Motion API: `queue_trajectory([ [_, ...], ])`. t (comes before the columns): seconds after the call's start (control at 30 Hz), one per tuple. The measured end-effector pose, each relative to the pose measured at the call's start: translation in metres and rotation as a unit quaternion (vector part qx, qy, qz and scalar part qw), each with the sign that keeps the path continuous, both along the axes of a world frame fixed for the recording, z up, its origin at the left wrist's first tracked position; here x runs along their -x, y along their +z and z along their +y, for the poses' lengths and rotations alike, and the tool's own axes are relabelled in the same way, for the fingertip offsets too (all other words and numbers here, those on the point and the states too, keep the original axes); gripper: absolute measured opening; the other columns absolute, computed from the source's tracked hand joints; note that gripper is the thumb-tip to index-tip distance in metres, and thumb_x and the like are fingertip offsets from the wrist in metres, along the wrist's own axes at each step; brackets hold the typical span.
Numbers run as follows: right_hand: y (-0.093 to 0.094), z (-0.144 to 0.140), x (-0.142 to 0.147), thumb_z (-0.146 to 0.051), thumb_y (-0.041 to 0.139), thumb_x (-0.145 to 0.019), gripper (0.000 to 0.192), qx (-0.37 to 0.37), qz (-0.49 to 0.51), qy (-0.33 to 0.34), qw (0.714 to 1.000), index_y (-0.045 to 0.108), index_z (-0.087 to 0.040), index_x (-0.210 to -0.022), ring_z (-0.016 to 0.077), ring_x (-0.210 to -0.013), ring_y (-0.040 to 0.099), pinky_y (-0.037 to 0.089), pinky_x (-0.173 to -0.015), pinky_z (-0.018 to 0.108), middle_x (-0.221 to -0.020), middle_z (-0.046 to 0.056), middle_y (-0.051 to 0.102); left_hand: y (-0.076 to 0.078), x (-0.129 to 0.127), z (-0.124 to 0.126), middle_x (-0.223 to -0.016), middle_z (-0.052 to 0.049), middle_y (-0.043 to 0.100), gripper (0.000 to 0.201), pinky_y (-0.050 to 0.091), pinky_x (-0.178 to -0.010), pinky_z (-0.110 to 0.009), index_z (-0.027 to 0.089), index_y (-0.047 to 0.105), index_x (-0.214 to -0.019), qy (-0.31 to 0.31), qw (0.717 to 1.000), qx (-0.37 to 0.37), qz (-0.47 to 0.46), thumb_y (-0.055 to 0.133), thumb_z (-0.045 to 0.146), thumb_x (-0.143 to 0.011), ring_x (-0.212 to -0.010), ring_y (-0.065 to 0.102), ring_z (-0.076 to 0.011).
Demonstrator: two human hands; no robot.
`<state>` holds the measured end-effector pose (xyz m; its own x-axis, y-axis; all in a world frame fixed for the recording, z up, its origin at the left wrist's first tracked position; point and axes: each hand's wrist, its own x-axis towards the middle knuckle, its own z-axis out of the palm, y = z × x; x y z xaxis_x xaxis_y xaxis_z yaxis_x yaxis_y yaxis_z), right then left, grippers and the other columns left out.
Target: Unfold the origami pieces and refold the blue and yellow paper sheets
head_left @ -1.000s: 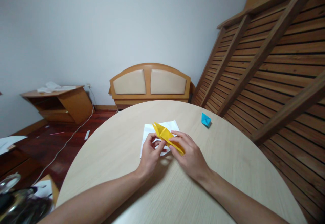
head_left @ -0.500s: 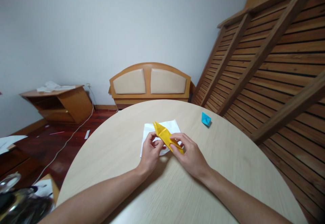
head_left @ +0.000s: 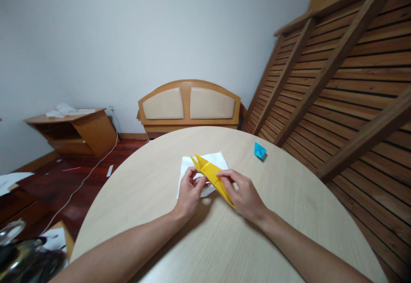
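Note:
A folded piece of yellow paper (head_left: 210,172), long and pointed at both ends, is held slantwise between my hands above the table. My left hand (head_left: 190,191) pinches its left edge between thumb and fingers. With thumb and index finger, my right hand (head_left: 241,191) grips the right side of the fold. Two separate points stick up at the paper's far left end. Beneath it lies a creased white sheet (head_left: 218,159), partly hidden by the paper and my left hand.
On the round, pale wooden table (head_left: 144,176), a small blue folded paper piece (head_left: 260,151) sits at the far right. A wooden slatted frame (head_left: 346,86) leans along the right. Beyond the table stands a padded headboard (head_left: 189,103); a low cabinet (head_left: 86,133) is at the left.
The yellow paper's lower end has extended toward me and to the right, and its two upper points have spread apart. My right hand's fingers have shifted slightly on the paper; my left hand stays nearly still.

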<state>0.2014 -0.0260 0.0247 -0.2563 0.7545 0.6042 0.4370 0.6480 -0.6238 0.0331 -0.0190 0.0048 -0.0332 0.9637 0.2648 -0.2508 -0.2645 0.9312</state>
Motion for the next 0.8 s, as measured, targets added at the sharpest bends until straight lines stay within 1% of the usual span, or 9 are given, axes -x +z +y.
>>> queue_trajectory([
  [0.1,0.0016,-0.0004,0.0006,-0.026,0.06,-0.091,0.015,0.01,-0.006,-0.009,1.0,0.063,-0.022,-0.105,0.0201,-0.095,0.066,0.054,-0.086,0.035,-0.102,0.006,0.069,-0.0013,-0.0001,-0.0002,-0.097,-0.003,0.065,0.037,0.059,-0.073,-0.029,0.018,0.056,-0.095,0.007,1.0,-0.007,0.001,0.076,0.042,-0.076,-0.08,0.068,-0.0155],
  [0.2,-0.0004,-0.0006,0.0019,-0.026,0.066,-0.087,0.016,-0.014,-0.017,0.007,1.0,0.063,-0.022,-0.102,0.0221,-0.106,0.063,0.052,-0.093,0.04,-0.11,0.007,0.066,-0.0035,0.0,-0.0001,-0.095,-0.002,0.065,0.034,0.059,-0.074,-0.029,0.018,0.055,-0.094,0.01,1.0,-0.018,-0.003,0.075,0.04,-0.077,-0.081,0.068,-0.0155],
  [0.33,-0.0042,-0.0012,0.0024,-0.022,0.067,-0.086,0.008,-0.083,-0.038,-0.015,0.996,0.065,-0.023,-0.093,0.0245,-0.117,0.057,0.049,-0.099,0.045,-0.123,0.008,0.061,-0.0045,-0.0001,0.0007,-0.092,-0.002,0.065,0.032,0.058,-0.071,-0.028,0.018,0.055,-0.094,0.026,1.0,-0.012,-0.005,0.074,0.039,-0.077,-0.079,0.067,-0.0155],
  [0.43,-0.0042,-0.0024,-0.0002,-0.016,0.063,-0.088,0.016,-0.174,-0.095,-0.026,0.98,0.069,-0.026,-0.098,0.0263,-0.121,0.053,0.047,-0.1,0.049,-0.13,0.007,0.059,-0.0057,0.0005,0.0027,-0.087,-0.001,0.064,0.027,0.056,-0.067,-0.025,0.018,0.055,-0.094,0.045,0.999,-0.003,0.007,0.07,0.034,-0.078,-0.074,0.065,-0.014],
  [0.5,-0.0032,-0.0033,-0.0022,-0.013,0.062,-0.088,0.025,-0.224,-0.15,-0.011,0.963,0.07,-0.029,-0.105,0.0254,-0.114,0.056,0.049,-0.094,0.046,-0.122,0.007,0.064,-0.0075,0.0014,0.0043,-0.085,0.0,0.064,0.025,0.053,-0.065,-0.023,0.017,0.056,-0.093,0.056,0.998,-0.008,0.02,0.07,0.029,-0.077,-0.072,0.063,-0.0132],
  [0.57,-0.0024,-0.004,-0.0028,-0.014,0.062,-0.089,0.025,-0.236,-0.187,0.007,0.954,0.071,-0.029,-0.107,0.0233,-0.101,0.061,0.049,-0.084,0.041,-0.106,0.005,0.07,-0.0088,0.0021,0.0053,-0.084,0.0,0.064,0.024,0.051,-0.062,-0.021,0.017,0.056,-0.093,0.059,0.998,-0.016,0.034,0.07,0.025,-0.074,-0.071,0.062,-0.0128],
  [0.63,-0.0022,-0.0044,-0.0018,-0.018,0.063,-0.089,0.017,-0.218,-0.198,0.022,0.955,0.072,-0.027,-0.102,0.0211,-0.089,0.062,0.047,-0.078,0.039,-0.094,0.004,0.072,-0.0087,0.002,0.005,-0.084,0.0,0.064,0.023,0.049,-0.061,-0.02,0.017,0.057,-0.093,0.057,0.997,-0.025,0.038,0.069,0.023,-0.074,-0.07,0.061,-0.0124],
  [0.7,-0.0028,-0.0045,0.0003,-0.021,0.062,-0.091,0.013,-0.193,-0.189,0.035,0.962,0.071,-0.025,-0.098,0.0192,-0.083,0.063,0.047,-0.076,0.037,-0.089,0.003,0.072,-0.0069,0.0011,0.0037,-0.084,0.0,0.065,0.022,0.049,-0.061,-0.021,0.018,0.057,-0.092,0.055,0.997,-0.032,0.034,0.068,0.024,-0.074,-0.069,0.06,-0.0123],
  [0.8,-0.0039,-0.0047,0.0035,-0.02,0.06,-0.092,0.013,-0.159,-0.151,0.027,0.975,0.068,-0.023,-0.102,0.0187,-0.082,0.065,0.049,-0.077,0.036,-0.088,0.003,0.072,-0.0035,-0.0004,0.0013,-0.085,-0.001,0.066,0.025,0.049,-0.06,-0.021,0.018,0.058,-0.091,0.06,0.997,-0.038,0.031,0.071,0.028,-0.072,-0.069,0.061,-0.0134],
])
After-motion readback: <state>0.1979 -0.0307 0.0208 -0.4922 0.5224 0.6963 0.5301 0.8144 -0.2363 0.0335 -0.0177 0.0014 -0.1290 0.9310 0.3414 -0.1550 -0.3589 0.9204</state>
